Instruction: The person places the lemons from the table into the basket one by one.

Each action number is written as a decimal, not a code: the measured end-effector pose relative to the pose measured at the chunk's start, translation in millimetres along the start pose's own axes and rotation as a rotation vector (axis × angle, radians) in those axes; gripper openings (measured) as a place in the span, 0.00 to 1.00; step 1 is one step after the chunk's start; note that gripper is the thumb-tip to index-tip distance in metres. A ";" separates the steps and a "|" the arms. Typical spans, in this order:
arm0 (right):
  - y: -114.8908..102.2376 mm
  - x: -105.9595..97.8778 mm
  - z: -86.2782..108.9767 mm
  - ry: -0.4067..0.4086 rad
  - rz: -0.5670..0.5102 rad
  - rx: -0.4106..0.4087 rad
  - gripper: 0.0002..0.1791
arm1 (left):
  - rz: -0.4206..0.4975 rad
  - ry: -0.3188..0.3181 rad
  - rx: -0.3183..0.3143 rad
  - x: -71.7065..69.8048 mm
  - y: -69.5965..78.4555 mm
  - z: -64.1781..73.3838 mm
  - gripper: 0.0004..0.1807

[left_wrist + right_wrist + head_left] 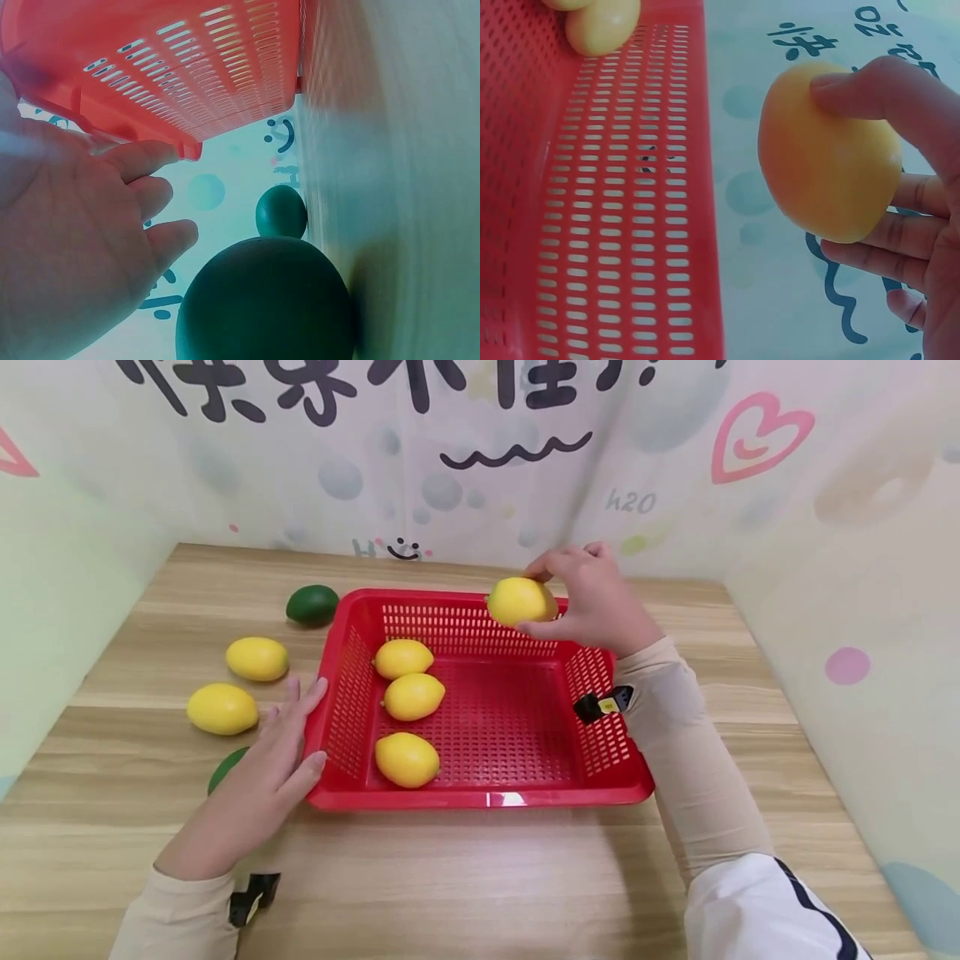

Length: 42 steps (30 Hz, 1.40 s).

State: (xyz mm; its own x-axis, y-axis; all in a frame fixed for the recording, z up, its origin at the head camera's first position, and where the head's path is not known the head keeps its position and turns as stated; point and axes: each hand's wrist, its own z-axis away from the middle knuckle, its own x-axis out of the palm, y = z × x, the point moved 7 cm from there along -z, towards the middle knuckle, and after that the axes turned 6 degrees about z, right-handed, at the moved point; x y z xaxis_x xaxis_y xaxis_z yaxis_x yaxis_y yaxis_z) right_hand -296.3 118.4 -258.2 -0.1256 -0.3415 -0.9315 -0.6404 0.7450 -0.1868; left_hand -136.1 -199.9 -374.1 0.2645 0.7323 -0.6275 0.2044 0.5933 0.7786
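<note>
We pinch a lemon with our right hand near the back edge of the desk; our left hand, fingers extended, touches the red basket, presumably steadying it.

The head view looks down at the basket, which both wrist views, apparently tilted, share closer.

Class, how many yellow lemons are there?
6: three lemons in the red basket, one in the right hand, two on the table left of the basket. Others may be hidden.
</note>
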 end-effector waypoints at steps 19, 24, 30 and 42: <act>-19.5 25.6 -1.2 -0.059 0.011 -0.073 0.30 | -0.021 -0.002 -0.053 2.0 -1.1 3.8 0.45; -21.7 29.6 -1.0 -0.074 0.008 -0.072 0.31 | -0.007 0.002 -0.045 1.5 -0.1 4.2 0.44; -26.2 35.2 -3.3 -0.077 0.020 -0.103 0.31 | 0.014 0.020 -0.019 -2.5 0.9 2.3 0.43; -36.3 45.4 -5.5 -0.101 0.040 -0.139 0.30 | 0.013 0.037 -0.007 -3.7 0.5 4.4 0.42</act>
State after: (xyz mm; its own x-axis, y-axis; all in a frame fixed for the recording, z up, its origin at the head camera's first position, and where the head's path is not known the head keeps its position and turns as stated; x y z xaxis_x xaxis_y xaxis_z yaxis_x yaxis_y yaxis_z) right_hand -282.9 72.7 -292.0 -0.0804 -0.2488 -0.9652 -0.7362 0.6676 -0.1108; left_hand -132.8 -203.8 -371.4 0.2317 0.7519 -0.6173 0.1949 0.5858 0.7867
